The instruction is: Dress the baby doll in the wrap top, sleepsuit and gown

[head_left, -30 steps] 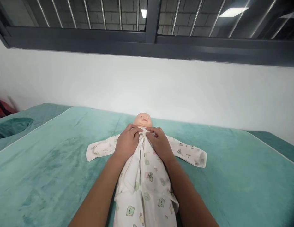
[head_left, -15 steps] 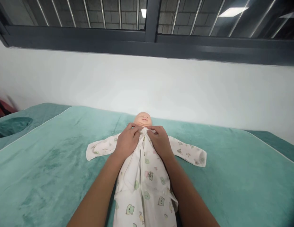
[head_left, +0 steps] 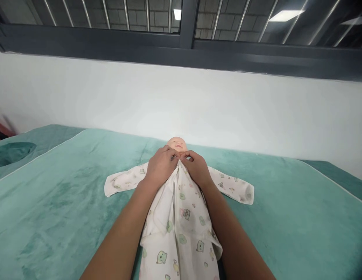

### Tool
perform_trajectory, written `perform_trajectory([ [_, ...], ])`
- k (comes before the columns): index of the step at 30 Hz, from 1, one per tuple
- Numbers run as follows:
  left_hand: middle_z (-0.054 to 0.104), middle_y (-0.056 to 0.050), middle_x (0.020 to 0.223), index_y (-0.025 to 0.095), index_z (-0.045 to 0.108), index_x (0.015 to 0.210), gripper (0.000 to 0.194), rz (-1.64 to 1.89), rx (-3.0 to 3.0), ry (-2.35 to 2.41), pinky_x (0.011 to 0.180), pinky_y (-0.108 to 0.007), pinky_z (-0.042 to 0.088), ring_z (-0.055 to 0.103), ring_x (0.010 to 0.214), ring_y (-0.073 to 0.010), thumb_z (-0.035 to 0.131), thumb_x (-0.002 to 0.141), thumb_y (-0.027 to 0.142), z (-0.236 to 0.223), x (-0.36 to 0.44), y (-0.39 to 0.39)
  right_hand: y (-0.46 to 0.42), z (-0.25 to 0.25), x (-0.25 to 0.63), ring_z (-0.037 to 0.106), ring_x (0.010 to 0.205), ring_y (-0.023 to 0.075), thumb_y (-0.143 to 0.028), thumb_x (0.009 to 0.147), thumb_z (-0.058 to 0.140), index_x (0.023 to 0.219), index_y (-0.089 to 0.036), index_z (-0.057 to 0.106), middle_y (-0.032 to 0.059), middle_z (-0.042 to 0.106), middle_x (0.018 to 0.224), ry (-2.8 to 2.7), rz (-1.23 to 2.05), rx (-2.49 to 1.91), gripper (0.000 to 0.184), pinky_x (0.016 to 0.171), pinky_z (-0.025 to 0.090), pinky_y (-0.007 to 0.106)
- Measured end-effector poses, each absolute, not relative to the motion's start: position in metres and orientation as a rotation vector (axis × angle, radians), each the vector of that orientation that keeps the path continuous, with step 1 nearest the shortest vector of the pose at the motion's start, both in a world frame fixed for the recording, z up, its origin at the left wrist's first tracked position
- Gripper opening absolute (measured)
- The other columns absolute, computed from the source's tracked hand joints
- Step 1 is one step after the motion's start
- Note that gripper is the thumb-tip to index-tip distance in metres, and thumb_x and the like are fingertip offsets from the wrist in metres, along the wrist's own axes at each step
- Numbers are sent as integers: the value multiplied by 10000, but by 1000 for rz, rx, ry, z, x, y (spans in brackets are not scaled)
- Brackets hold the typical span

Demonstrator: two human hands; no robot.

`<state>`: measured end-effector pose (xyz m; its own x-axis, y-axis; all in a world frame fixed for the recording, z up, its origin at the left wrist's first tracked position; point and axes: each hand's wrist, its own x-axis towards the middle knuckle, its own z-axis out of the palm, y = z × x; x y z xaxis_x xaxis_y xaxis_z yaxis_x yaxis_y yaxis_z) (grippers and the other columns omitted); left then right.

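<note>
Pinching the white printed garment (head_left: 181, 217) at its neckline, just below the doll's head (head_left: 177, 144), I have left hand (head_left: 161, 165) and right hand (head_left: 196, 167) nearly meeting, each with thumb and fingertips drawn together on the cloth. Exact grip partly hidden by the knuckles. Step in hand, as I judge it: handling the front edges at the neck. From here the work calls for fine fingertip control and little pull. Sleeves (head_left: 125, 181) spread out to either side, flat on the green cover (head_left: 67, 194). Beyond, white wall (head_left: 181, 105), then dark window frame (head_left: 111, 42).
</note>
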<state>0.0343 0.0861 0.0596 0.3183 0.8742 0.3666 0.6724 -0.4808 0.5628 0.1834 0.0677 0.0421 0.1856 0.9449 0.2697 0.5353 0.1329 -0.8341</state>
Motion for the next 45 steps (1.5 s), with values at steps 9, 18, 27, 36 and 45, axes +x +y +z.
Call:
perform_trajectory([
  [9, 651, 0, 864, 199, 597, 879, 121, 1029, 1836, 1181, 739, -267, 460, 599, 792, -141, 522, 807, 262, 59, 33, 93, 68, 41, 181, 506, 679, 157, -356, 766, 524, 808, -237, 644, -23, 604, 727, -1440, 531, -1518, 175, 674, 382, 285],
  [18, 656, -5, 838, 197, 623, 905, 180, 925, 1647, 1147, 635, -241, 443, 595, 743, -141, 530, 790, 300, 66, 33, 89, 68, 41, 179, 515, 690, 165, -360, 794, 504, 821, -250, 628, -23, 598, 716, -1445, 508, -1539, 167, 651, 379, 283],
  [27, 672, -3, 966, 245, 680, 983, 250, 927, 1830, 1167, 789, -283, 459, 600, 851, -161, 518, 819, 341, 64, 31, 86, 71, 38, 180, 529, 684, 167, -358, 797, 496, 825, -237, 611, -13, 619, 737, -1351, 537, -1534, 170, 660, 389, 293],
  [36, 591, -34, 1069, 255, 696, 1003, 305, 1003, 2037, 1252, 926, -317, 436, 575, 1022, -176, 428, 860, 228, 58, 36, 86, 71, 40, 181, 532, 677, 160, -323, 753, 509, 779, -238, 627, -23, 625, 721, -1328, 576, -1533, 148, 666, 403, 290],
  [45, 600, -19, 1077, 263, 684, 953, 310, 980, 2140, 1343, 863, -332, 457, 579, 1044, -195, 394, 869, 191, 54, 36, 85, 73, 39, 182, 551, 719, 157, -312, 784, 498, 784, -235, 624, -21, 670, 825, -1357, 575, -1543, 147, 690, 410, 287],
])
